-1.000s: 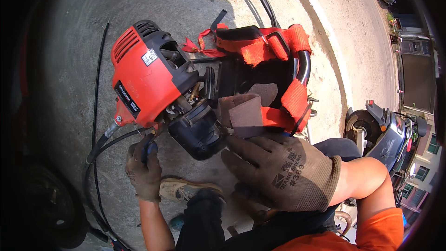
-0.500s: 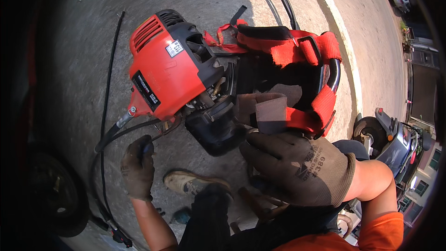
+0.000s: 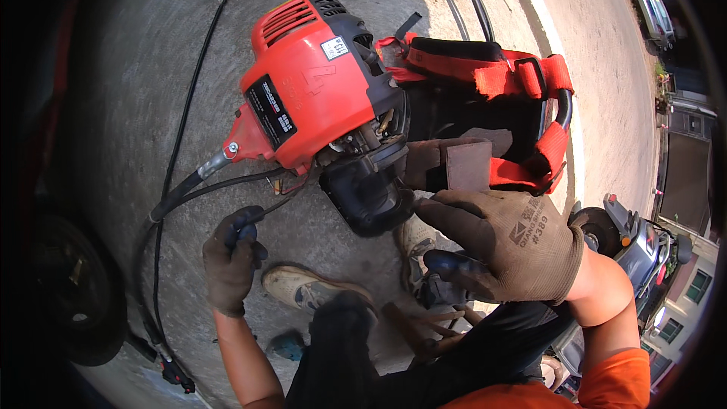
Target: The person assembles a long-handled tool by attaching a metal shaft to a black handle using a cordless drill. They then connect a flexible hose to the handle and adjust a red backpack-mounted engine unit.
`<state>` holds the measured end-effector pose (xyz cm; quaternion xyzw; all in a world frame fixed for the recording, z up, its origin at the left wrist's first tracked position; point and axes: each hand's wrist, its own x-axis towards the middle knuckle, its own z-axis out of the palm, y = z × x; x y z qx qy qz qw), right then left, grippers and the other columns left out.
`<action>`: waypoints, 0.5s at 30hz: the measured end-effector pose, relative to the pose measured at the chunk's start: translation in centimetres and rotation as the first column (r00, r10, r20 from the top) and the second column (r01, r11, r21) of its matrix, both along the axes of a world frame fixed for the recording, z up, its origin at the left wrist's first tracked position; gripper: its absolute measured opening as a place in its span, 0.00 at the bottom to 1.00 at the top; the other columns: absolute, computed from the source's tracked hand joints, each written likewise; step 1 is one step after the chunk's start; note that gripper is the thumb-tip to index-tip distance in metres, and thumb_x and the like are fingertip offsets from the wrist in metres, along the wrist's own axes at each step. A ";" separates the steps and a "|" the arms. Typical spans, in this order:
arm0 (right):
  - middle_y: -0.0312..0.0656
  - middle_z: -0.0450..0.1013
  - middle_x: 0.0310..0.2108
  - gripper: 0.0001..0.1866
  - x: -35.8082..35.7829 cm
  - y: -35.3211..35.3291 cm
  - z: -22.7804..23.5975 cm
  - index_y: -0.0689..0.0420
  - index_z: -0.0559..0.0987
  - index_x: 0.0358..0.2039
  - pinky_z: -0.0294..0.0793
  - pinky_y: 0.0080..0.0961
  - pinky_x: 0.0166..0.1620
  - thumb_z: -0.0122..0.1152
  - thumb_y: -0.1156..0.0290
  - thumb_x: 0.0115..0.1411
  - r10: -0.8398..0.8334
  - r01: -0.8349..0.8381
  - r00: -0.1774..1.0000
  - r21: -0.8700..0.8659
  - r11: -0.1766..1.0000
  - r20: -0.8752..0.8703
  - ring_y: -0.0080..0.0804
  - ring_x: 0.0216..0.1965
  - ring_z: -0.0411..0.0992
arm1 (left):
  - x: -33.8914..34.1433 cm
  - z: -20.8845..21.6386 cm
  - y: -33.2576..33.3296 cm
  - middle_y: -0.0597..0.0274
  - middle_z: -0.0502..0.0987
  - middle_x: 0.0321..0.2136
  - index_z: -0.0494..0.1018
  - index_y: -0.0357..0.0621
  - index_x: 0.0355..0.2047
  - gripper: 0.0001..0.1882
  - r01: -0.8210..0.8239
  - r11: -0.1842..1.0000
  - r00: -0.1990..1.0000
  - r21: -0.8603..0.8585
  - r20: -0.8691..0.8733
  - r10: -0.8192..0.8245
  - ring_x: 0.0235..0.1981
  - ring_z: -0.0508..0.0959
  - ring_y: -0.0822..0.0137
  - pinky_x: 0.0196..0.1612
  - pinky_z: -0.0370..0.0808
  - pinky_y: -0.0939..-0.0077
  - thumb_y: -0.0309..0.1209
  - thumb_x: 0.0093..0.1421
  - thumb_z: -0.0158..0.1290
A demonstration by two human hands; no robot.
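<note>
A red and black backpack brush-cutter engine lies on the concrete in front of me. My left hand, in a brown glove with dark fingertips, is closed in a pinch at the end of a thin dark rod-like piece. That piece runs to the engine's underside; whether it is a cable or a tool shaft is unclear. My right hand, gloved alike, has its thumb and fingers apart. Its fingertips are beside the black box-shaped engine cover, and contact is hard to judge. The thumb's inner side is partly hidden.
Red shoulder straps and a black backpack frame adjoin the engine. A thick black hose curves along the left, near a wheel. My shoes and a wooden stool are below. A parked motorbike stands right.
The engine and straps appear higher and further right in view. My right hand has opened, its thumb now apart from the fingers. My left hand stays at the thin piece.
</note>
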<state>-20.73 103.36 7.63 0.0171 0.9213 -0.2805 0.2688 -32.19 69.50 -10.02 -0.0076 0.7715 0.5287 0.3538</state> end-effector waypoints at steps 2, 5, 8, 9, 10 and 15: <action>0.51 0.79 0.57 0.34 -0.3 -0.1 0.2 0.56 0.79 0.64 0.82 0.43 0.51 0.74 0.59 0.58 -0.006 0.006 0.999 0.011 1.000 0.046 0.52 0.51 0.81 | 0.3 -0.2 -0.3 0.62 0.81 0.37 0.79 0.37 0.58 0.18 -0.005 0.996 1.000 0.091 0.026 0.003 0.26 0.75 0.77 0.28 0.70 0.80 0.25 0.70 0.51; 0.52 0.79 0.56 0.34 -0.6 -0.4 0.3 0.56 0.78 0.64 0.82 0.42 0.50 0.74 0.59 0.59 -0.023 0.022 0.999 0.026 0.999 0.046 0.52 0.51 0.82 | 0.6 -0.5 -0.9 0.64 0.80 0.36 0.79 0.38 0.58 0.18 0.056 0.993 0.993 0.100 0.099 -0.066 0.26 0.75 0.77 0.30 0.71 0.79 0.27 0.71 0.50; 0.51 0.80 0.55 0.33 -0.8 -0.7 0.2 0.57 0.78 0.63 0.82 0.41 0.49 0.74 0.59 0.60 -0.014 0.012 1.000 0.069 0.998 0.025 0.51 0.49 0.82 | 1.1 -1.1 -0.8 0.61 0.79 0.33 0.80 0.40 0.58 0.19 0.197 0.980 0.980 -0.013 -0.017 -0.197 0.27 0.75 0.71 0.33 0.73 0.74 0.27 0.69 0.52; 0.50 0.80 0.54 0.33 -0.8 -0.8 0.2 0.58 0.79 0.63 0.82 0.40 0.48 0.74 0.59 0.60 -0.009 0.010 1.000 0.065 0.998 -0.003 0.51 0.49 0.82 | 1.2 -1.4 -0.6 0.59 0.79 0.33 0.81 0.42 0.58 0.19 0.244 0.968 0.960 -0.058 -0.126 -0.249 0.28 0.77 0.67 0.35 0.74 0.71 0.27 0.68 0.53; 0.50 0.80 0.53 0.32 -0.9 -0.9 0.2 0.58 0.79 0.62 0.83 0.39 0.48 0.74 0.59 0.60 -0.007 0.008 1.000 0.075 0.997 -0.007 0.50 0.48 0.83 | 1.4 -1.6 -0.2 0.56 0.79 0.32 0.82 0.44 0.57 0.19 0.286 0.951 0.923 -0.120 -0.231 -0.307 0.29 0.78 0.64 0.36 0.75 0.69 0.27 0.67 0.54; 0.48 0.82 0.50 0.31 -0.9 -1.1 0.0 0.60 0.80 0.60 0.83 0.37 0.46 0.75 0.61 0.59 0.000 0.003 0.999 0.089 0.996 -0.036 0.48 0.47 0.84 | 2.3 -2.1 1.3 0.45 0.79 0.33 0.84 0.50 0.54 0.19 0.392 0.842 0.830 -0.371 -0.252 -0.498 0.35 0.83 0.48 0.42 0.78 0.58 0.28 0.64 0.56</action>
